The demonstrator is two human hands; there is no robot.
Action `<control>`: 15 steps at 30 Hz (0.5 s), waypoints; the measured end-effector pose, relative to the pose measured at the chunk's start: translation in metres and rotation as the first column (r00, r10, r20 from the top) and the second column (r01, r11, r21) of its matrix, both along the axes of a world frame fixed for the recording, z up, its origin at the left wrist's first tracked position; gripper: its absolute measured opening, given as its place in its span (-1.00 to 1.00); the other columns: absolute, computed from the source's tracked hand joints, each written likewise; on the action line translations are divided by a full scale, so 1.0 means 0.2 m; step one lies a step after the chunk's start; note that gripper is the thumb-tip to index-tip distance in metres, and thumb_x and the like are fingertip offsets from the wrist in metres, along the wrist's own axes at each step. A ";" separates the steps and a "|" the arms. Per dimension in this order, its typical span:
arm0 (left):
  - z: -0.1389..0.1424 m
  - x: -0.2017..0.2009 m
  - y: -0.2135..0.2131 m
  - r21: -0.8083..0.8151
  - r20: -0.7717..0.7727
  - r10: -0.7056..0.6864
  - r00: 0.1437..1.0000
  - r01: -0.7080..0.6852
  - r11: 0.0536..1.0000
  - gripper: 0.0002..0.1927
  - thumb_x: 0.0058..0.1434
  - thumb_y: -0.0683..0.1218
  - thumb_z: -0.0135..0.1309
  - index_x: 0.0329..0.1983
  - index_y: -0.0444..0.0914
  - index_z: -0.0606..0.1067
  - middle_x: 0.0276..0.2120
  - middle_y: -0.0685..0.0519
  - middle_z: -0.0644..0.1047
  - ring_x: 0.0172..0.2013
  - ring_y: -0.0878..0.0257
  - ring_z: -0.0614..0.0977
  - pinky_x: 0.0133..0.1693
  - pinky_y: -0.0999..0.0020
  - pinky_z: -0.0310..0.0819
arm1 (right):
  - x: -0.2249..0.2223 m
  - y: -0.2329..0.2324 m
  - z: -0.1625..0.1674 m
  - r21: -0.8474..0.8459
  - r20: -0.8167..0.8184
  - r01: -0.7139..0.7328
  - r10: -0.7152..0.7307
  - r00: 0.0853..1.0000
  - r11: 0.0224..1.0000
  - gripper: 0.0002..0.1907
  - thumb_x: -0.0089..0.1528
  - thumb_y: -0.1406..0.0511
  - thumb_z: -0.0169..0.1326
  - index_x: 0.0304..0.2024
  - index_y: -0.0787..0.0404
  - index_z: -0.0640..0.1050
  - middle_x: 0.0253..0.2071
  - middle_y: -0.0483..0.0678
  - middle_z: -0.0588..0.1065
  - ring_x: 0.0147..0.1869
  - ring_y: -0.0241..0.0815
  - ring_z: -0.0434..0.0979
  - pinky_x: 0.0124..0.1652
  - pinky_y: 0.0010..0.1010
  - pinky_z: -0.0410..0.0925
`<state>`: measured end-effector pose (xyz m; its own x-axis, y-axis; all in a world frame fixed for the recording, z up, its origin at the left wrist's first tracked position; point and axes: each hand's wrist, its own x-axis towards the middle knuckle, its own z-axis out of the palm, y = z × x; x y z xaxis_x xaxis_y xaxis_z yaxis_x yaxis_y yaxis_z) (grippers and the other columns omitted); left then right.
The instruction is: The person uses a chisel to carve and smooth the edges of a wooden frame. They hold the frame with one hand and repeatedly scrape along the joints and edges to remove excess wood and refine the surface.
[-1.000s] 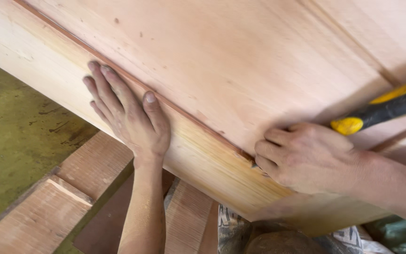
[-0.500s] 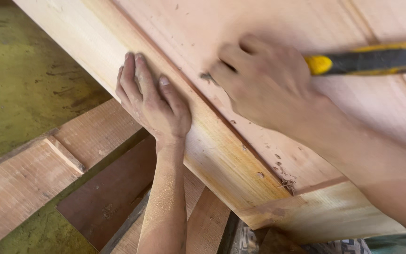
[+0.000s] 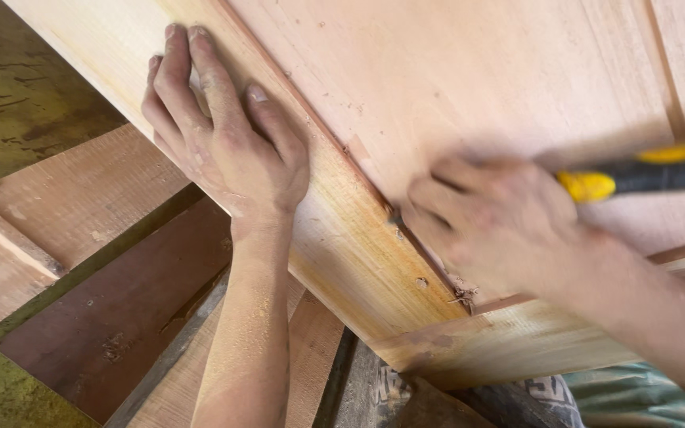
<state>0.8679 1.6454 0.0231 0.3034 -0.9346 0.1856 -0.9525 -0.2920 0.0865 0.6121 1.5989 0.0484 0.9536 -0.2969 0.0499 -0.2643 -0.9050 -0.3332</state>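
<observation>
A left hand (image 3: 223,143) lies flat, fingers spread, on the pale frame board (image 3: 342,238) of a wooden panel (image 3: 477,87). To its right, the blurred right hand (image 3: 493,222) is closed around a yellow-and-black-handled tool (image 3: 644,170) at the groove between board and panel.

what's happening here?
A person is working a joint groove on a pale wooden panel. The left hand lies flat on the panel's edge board, bracing it. The right hand, blurred by motion, grips a yellow-and-black-handled tool at the groove. Darker planks lie below.
</observation>
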 end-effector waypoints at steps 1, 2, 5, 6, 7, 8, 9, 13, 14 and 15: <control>-0.01 0.01 0.00 0.002 0.017 0.000 1.000 0.000 1.000 -0.47 0.54 -0.03 -0.20 0.50 -0.35 0.30 0.40 -0.15 0.28 0.39 -0.08 0.26 0.40 -0.03 0.18 | -0.05 0.04 0.01 0.023 0.022 0.007 -0.007 1.000 1.000 -0.88 0.14 0.42 0.14 -0.28 0.22 0.65 -0.35 -0.08 0.56 -0.35 -0.30 0.53 -0.59 -0.48 0.38; -0.01 0.01 0.00 0.005 0.034 0.000 0.999 0.000 1.000 -0.47 0.52 -0.03 -0.20 0.49 -0.35 0.30 0.40 -0.15 0.29 0.39 -0.08 0.27 0.39 -0.02 0.19 | -0.09 0.08 0.02 0.048 0.044 0.012 -0.015 0.999 0.999 -0.86 0.11 0.45 0.14 -0.28 0.23 0.64 -0.31 -0.06 0.57 -0.30 -0.28 0.56 -0.55 -0.47 0.41; -0.04 0.03 -0.01 -0.025 0.041 -0.004 0.999 0.005 1.000 -0.46 0.48 -0.01 -0.22 0.46 -0.31 0.31 0.41 -0.12 0.31 0.34 -0.01 0.32 0.34 0.05 0.28 | -0.23 0.19 0.06 0.230 -0.029 -0.068 0.077 0.997 0.971 -0.83 -0.02 0.41 0.15 -0.36 0.24 0.64 -0.34 -0.09 0.57 -0.28 -0.22 0.59 -0.51 -0.48 0.48; -0.05 0.04 -0.01 -0.069 -0.006 -0.018 1.000 0.018 0.997 -0.46 0.50 0.01 -0.24 0.47 -0.29 0.29 0.41 -0.11 0.31 0.31 0.03 0.33 0.31 0.08 0.32 | -0.27 0.21 0.06 0.290 -0.056 -0.100 0.121 0.991 0.952 -0.83 -0.01 0.38 0.16 -0.34 0.23 0.63 -0.31 -0.10 0.56 -0.24 -0.20 0.58 -0.44 -0.43 0.49; -0.05 0.05 -0.01 -0.078 -0.025 -0.030 0.999 0.027 0.997 -0.46 0.51 0.01 -0.26 0.49 -0.27 0.28 0.40 -0.11 0.31 0.29 0.06 0.33 0.30 0.09 0.33 | -0.30 0.23 0.08 0.355 -0.081 -0.130 0.169 0.982 0.926 -0.82 0.01 0.35 0.16 -0.33 0.22 0.62 -0.28 -0.11 0.55 -0.20 -0.18 0.58 -0.36 -0.39 0.50; -0.06 0.06 -0.01 -0.088 -0.045 -0.041 0.998 0.037 0.995 -0.46 0.51 0.02 -0.27 0.50 -0.25 0.27 0.40 -0.10 0.31 0.26 0.09 0.34 0.29 0.11 0.35 | -0.33 0.24 0.09 0.420 -0.104 -0.152 0.214 0.971 0.895 -0.82 0.02 0.32 0.16 -0.31 0.22 0.61 -0.24 -0.11 0.54 -0.16 -0.15 0.57 -0.28 -0.35 0.52; -0.06 0.07 0.00 -0.075 -0.031 -0.052 0.998 0.049 0.996 -0.45 0.52 0.01 -0.29 0.52 -0.23 0.27 0.38 -0.09 0.32 0.26 0.10 0.33 0.29 0.12 0.36 | -0.34 0.25 0.09 0.418 -0.101 -0.176 0.239 0.966 0.891 -0.79 0.00 0.32 0.17 -0.31 0.22 0.63 -0.27 -0.11 0.54 -0.18 -0.15 0.58 -0.33 -0.36 0.52; -0.05 0.10 0.03 -0.086 0.006 -0.108 0.994 0.109 0.990 -0.53 0.55 0.00 -0.27 0.47 -0.17 0.31 0.28 -0.10 0.32 0.21 0.14 0.33 0.22 0.12 0.36 | -0.35 0.21 0.10 0.311 -0.033 -0.193 0.214 0.976 0.931 -0.81 0.03 0.33 0.17 -0.28 0.20 0.63 -0.29 -0.05 0.54 -0.17 -0.16 0.55 -0.33 -0.32 0.52; -0.06 0.11 0.04 -0.093 0.029 -0.135 0.990 0.137 0.986 -0.55 0.56 -0.01 -0.28 0.44 -0.18 0.32 0.26 -0.12 0.31 0.21 0.13 0.32 0.21 0.11 0.35 | -0.35 0.20 0.09 0.254 0.001 -0.174 0.180 0.984 0.951 -0.84 0.07 0.34 0.16 -0.28 0.19 0.61 -0.28 -0.01 0.54 -0.16 -0.16 0.54 -0.28 -0.29 0.52; -0.05 0.12 0.06 -0.089 0.077 -0.175 0.982 0.182 0.979 -0.57 0.57 -0.06 -0.33 0.41 -0.21 0.33 0.25 -0.16 0.27 0.23 0.11 0.29 0.22 0.09 0.30 | -0.35 0.17 0.08 0.202 -0.018 -0.138 0.145 0.989 0.970 -0.85 0.10 0.34 0.19 -0.27 0.19 0.63 -0.28 -0.03 0.55 -0.19 -0.19 0.52 -0.35 -0.37 0.49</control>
<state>0.8911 1.6579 0.0131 0.1170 -0.9497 0.2904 -0.9931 -0.1105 0.0388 0.5423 1.6336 0.0648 0.9868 -0.1597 -0.0282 -0.1520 -0.8498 -0.5047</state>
